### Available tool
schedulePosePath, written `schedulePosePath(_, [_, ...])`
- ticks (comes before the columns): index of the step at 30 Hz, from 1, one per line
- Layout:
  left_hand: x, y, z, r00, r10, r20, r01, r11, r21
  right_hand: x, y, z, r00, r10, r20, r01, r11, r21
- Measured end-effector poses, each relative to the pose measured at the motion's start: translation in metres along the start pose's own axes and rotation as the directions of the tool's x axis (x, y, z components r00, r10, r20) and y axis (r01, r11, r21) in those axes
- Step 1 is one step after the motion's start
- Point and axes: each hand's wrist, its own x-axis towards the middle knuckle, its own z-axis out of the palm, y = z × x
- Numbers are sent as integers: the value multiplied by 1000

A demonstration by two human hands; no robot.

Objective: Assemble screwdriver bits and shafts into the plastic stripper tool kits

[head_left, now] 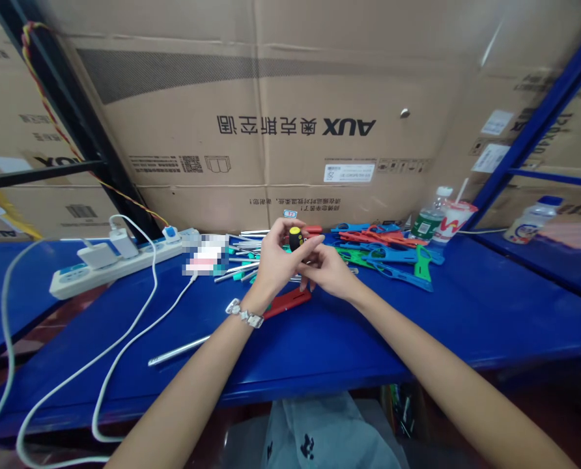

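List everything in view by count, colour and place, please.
Cylindrical handle: 1, black-yellow, centre
Flat slotted pieces: several, red, green, blue, centre, right
Slim metal rods: many, silver, left, centre
Long power strip: 1, white, left
Thin cables: several, white, left
Plastic bottles: 2, white, blue caps, right
Cup with straw: 1, red-white, right
Printed cardboard boxes: several, brown, behind
Metal frames: 2, black, blue, left, right
Main table: 1, blue, beneath
Bracelet: 1, silver, left wrist
Left hand, right hand: 2, centre
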Motion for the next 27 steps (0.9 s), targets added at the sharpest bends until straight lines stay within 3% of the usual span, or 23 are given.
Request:
schedulePosePath(2, [0,0,4,998,-12,-67,10,999,-31,1,2,5,999,29,-37,-28,999,21])
schedulePosePath(4, [-1,-1,5,998,-31,-52,27,998,-61,0,2,6,996,49,-73,-46,998,42])
schedulePosePath(10, [-2,-1,1,969,-137,207,155,985,-74,-9,-7,-6,999,3,43,-4,1000,12])
schedulePosePath(15, [1,-4,-31,957,-47,286,-12,979,202,-12,-7,-13,996,-3,93,1,1000,23])
schedulePosePath(19, [-7,-16,-62,844,-113,524,-162,878,451,-12,-7,-14,996,-4,91,0,999,37])
schedulePosePath(23, [-18,-25,-66,703,-192,685,-277,813,512,-11,-9,-15,999,-4,53,2,999,38])
schedulePosePath(25, [-21,-27,-62,671,-221,707,-303,789,534,-10,-8,-13,1000,3,-8,-2,999,40])
schedulePosePath(27, [-24,-28,-58,679,-230,697,-293,785,545,-8,-4,-10,997,24,-74,-21,999,42])
